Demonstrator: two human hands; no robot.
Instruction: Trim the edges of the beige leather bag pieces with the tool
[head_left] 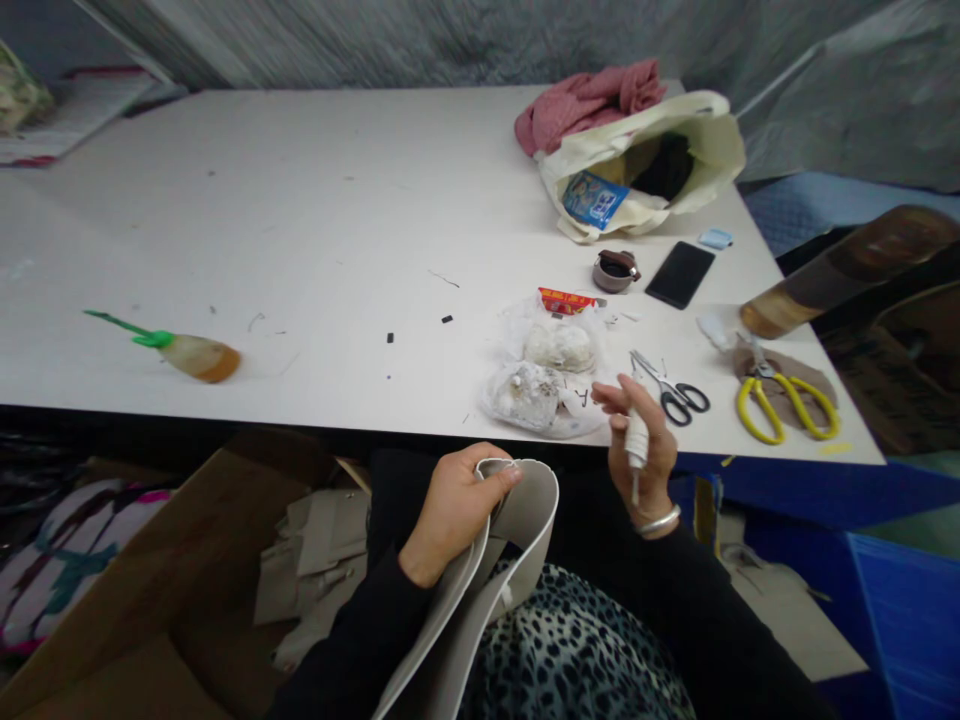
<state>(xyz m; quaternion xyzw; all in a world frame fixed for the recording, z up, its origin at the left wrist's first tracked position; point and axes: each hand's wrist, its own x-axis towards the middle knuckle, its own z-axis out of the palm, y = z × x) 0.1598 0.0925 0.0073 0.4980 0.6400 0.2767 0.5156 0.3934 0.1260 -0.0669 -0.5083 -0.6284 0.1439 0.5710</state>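
My left hand (469,505) pinches the upper edge of a pale grey leather-like piece (536,510), thumb on top and fingers behind. The piece curves into a loop and hangs down over my lap, its lower end out of view. My right hand (641,450) is raised to the right of it, apart from the piece. Held in that palm is an awl (637,440) with a white-wrapped handle, its thin shaft pointing down toward my wrist. Two fingers of this hand stretch forward near black-handled scissors (671,390).
On the white table (322,220) lie plastic bags of white material (525,395), yellow-handled pliers (784,400), a phone (680,274), a small round pot (616,270) and a tote bag (712,180). A green-tipped bottle (199,355) lies left. Cardboard (225,540) stands below.
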